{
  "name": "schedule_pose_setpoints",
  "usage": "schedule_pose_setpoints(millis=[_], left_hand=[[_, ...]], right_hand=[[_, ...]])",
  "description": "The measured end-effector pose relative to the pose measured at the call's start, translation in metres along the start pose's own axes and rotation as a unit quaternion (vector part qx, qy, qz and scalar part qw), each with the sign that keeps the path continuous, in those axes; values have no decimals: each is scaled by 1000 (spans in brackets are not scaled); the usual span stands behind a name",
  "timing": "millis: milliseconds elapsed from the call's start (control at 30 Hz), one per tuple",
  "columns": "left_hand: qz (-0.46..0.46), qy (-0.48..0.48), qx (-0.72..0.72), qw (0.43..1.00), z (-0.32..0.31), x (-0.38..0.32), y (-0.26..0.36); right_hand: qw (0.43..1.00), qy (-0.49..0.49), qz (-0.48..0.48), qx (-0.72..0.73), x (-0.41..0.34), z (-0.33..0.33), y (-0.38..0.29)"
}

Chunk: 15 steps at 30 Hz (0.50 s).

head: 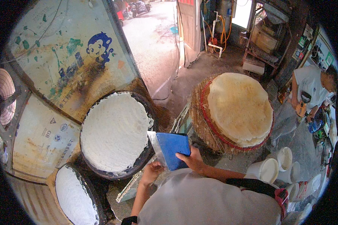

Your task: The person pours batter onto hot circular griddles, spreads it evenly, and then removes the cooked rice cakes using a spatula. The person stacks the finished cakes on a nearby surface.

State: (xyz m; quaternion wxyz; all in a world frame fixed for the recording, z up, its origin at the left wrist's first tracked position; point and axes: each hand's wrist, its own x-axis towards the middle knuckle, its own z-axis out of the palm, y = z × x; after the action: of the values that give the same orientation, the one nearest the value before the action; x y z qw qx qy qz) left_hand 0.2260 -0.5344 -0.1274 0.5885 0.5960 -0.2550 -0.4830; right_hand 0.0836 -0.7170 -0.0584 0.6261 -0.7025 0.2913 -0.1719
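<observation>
My right hand (pixel 193 159) grips a wide scraper (pixel 173 150) by its blue handle part; its pale metal blade points left, towards the rim of a round black griddle (pixel 146 166). A thin white sheet of batter (pixel 115 132) covers most of that griddle, its edge ragged. At the blade's lower end is my left hand (pixel 153 172), fingers bent; whether it pinches the blade's edge cannot be made out. To the right, a stack of round, browned thin flatbreads (pixel 239 107) lies on a woven straw mat (pixel 197 112) with a red ring.
A second batter-covered griddle (pixel 74 197) stands at the lower left. Stained panels (pixel 73 56) rise behind the griddles. White buckets (pixel 263 170) stand at the lower right. Farther right, a person (pixel 312 87) holds an orange tool. A mesh curtain (pixel 155 56) hangs in the doorway.
</observation>
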Motion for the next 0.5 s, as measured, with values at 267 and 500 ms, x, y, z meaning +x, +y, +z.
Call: schedule_pose_setpoints(millis=[267, 500], left_hand=[[60, -20, 85, 994, -17, -6, -17], [-58, 264, 223, 937, -14, -42, -47]], right_hand=[[987, 131, -59, 65, 31, -8, 40], [984, -6, -54, -169, 91, 24, 111]])
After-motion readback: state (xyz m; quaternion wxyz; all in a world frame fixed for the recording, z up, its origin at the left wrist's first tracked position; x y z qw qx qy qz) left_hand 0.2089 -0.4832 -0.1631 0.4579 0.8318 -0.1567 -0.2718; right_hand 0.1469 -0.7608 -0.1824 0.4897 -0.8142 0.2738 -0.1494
